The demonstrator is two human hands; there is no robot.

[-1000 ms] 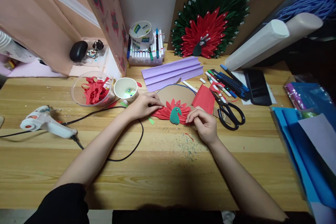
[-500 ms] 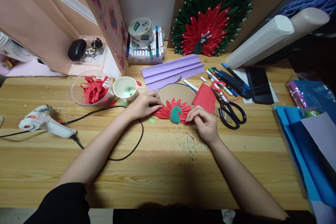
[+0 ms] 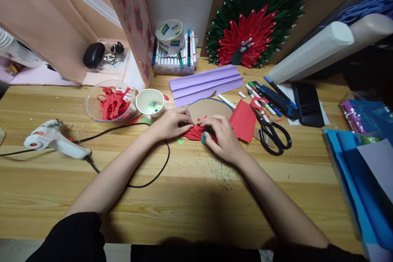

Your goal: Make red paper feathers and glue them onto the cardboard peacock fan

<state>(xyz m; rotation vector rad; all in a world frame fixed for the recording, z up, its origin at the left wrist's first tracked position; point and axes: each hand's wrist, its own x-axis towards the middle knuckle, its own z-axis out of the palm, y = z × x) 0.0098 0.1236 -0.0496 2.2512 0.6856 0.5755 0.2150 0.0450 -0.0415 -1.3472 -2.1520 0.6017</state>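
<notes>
A small paper peacock with red petal feathers (image 3: 194,132) and a green body (image 3: 203,138) lies at the near edge of a round cardboard disc (image 3: 209,108). My left hand (image 3: 175,123) pinches the red feathers at their left end, thumb and fingers closed. Over the peacock's body and right side lies my right hand (image 3: 221,134), fingers bent and thumb low by the green body. Most of the peacock is hidden under it, and I cannot see exactly what its fingertips grip. Red crepe paper (image 3: 244,120) sits just right of this hand.
Black-handled scissors (image 3: 272,133) lie to the right, near several markers (image 3: 270,98). At left are a white glue gun (image 3: 57,139) with its looping cord, a bowl of red scraps (image 3: 112,104) and a paper cup (image 3: 150,103). Folded purple paper (image 3: 205,84) lies behind. A larger red-and-green peacock (image 3: 245,28) leans at the back.
My right hand has moved left from the feathers' right edge onto the peacock, covering much of it. My left hand stays at the left end. The view has shifted slightly.
</notes>
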